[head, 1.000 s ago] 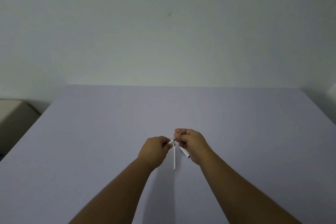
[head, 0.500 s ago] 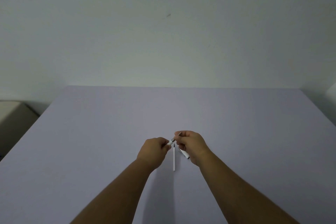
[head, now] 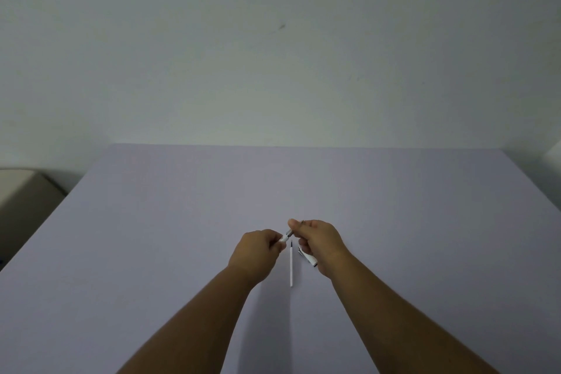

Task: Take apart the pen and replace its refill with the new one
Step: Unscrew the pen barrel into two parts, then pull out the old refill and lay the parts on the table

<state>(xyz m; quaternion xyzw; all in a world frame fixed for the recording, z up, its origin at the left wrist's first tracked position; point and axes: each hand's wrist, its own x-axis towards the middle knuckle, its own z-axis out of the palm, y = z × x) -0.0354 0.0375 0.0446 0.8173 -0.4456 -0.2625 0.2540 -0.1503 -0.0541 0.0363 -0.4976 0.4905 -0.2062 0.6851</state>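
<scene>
1. The table (head: 182,222) lies under both forearms, a plain pale surface that carries one loose part straight below the grip.
2. The left hand (head: 258,252) is curled shut around the white pen body (head: 284,238); only the body's silvery front end shows, poking out toward the right hand.
3. The right hand (head: 318,241) has its thumb and forefinger pinched on that same front end, at what looks like the tip section, with a thin dark bit sticking out past the knuckles (too small to name). Lower in the same fist, the other fingers trap a white cap (head: 308,257), which pokes out below and to the right of the pinch.
4. The new refill (head: 291,264) lies on the table just beneath the gap between the hands, dark point away from the person, touching neither hand.
5. Against half a second ago the right hand sits a shade higher and further from the left, and a little more of the metal end is bared between them. I judge the joint is unscrewing or pulling apart, so the pen is partly open and the old refill is not yet out; the swap itself lies ahead.
</scene>
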